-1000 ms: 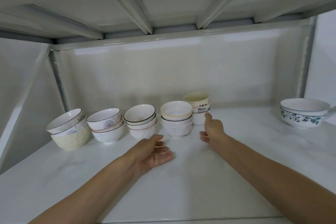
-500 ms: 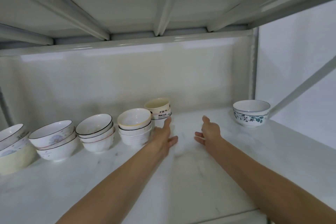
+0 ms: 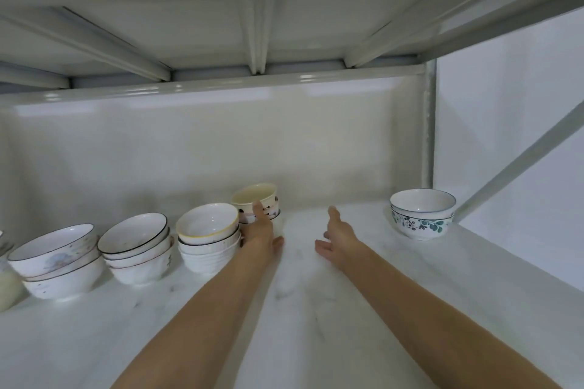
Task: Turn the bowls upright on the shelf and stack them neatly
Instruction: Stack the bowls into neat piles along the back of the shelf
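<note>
Shelf [image 3: 363,309], five bowl stacks [image 3: 208,240], two hands [image 3: 262,237].

I observe both bare forearms extended forward, converging slightly toward the hands. The left hand [image 3: 261,235] is reached furthest, back of the hand uppermost, fingers extended and close together, thumb spread out to the right. Whether the fingertips make contact with anything, I cannot tell. The right hand [image 3: 338,238] lies beside it, apart, fingers straight and loosely spread, one pointing forward and up, thumb angled left. It holds nothing.
</note>
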{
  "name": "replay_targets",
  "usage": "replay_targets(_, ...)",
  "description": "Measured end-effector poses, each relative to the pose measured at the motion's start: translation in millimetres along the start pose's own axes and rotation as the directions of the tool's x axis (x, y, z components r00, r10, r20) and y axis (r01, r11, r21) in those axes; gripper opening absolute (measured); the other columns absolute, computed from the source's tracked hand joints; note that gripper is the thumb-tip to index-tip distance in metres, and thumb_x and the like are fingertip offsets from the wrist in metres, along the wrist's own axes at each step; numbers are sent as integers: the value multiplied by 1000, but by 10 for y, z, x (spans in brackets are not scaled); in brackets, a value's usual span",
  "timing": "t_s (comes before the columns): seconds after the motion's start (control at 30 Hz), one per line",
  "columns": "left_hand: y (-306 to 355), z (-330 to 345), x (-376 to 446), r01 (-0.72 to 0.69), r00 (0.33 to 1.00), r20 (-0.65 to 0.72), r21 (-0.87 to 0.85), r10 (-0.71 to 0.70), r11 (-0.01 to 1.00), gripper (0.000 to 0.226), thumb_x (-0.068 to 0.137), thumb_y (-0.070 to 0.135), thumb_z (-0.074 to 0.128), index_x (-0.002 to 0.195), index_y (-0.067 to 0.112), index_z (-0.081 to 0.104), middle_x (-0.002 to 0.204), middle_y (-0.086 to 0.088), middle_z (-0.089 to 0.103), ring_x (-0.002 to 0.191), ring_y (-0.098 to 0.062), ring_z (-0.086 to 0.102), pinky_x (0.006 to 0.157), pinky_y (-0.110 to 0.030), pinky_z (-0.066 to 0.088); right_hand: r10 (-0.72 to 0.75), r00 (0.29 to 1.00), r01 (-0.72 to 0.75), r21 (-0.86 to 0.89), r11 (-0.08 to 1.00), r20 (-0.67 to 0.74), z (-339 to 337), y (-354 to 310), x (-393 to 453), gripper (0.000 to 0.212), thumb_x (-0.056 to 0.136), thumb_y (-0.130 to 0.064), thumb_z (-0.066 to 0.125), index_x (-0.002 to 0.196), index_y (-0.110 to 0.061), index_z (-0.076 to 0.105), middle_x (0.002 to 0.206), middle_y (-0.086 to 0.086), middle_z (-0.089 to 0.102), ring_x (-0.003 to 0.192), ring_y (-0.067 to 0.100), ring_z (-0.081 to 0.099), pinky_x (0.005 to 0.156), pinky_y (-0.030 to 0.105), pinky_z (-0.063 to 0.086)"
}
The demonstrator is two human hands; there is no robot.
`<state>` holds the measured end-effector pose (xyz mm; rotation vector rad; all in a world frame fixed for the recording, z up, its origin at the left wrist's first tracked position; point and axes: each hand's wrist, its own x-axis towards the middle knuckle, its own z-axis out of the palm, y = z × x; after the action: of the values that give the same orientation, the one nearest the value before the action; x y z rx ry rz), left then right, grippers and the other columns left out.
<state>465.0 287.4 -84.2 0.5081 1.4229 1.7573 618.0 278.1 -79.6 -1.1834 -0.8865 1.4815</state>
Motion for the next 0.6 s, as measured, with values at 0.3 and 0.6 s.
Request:
replay_targets(0.3, -290, 55, 677, -12, 1000, -28, 16, 13, 1000, 112, 46, 100, 37, 131, 28, 43, 126, -11, 60, 97, -35, 69, 67, -42, 61, 20, 976, 14, -158, 987, 218, 646, 24, 261, 70, 98, -59, 25, 151, -13, 27, 156, 5, 30, 138, 28, 37, 113, 35, 33)
replay_targets(0.6, -68, -82, -79, -8, 987, 162, -12, 10, 1000, 60, 91, 65, 38, 132, 20, 43, 107, -8, 67, 59, -20, 73, 68, -40, 62, -126, 963, 180, -220, 959, 238, 801, 145, 387, 58, 93, -62, 28, 105, -22, 68, 112, 6, 69, 105, 25, 64, 97, 42, 50)
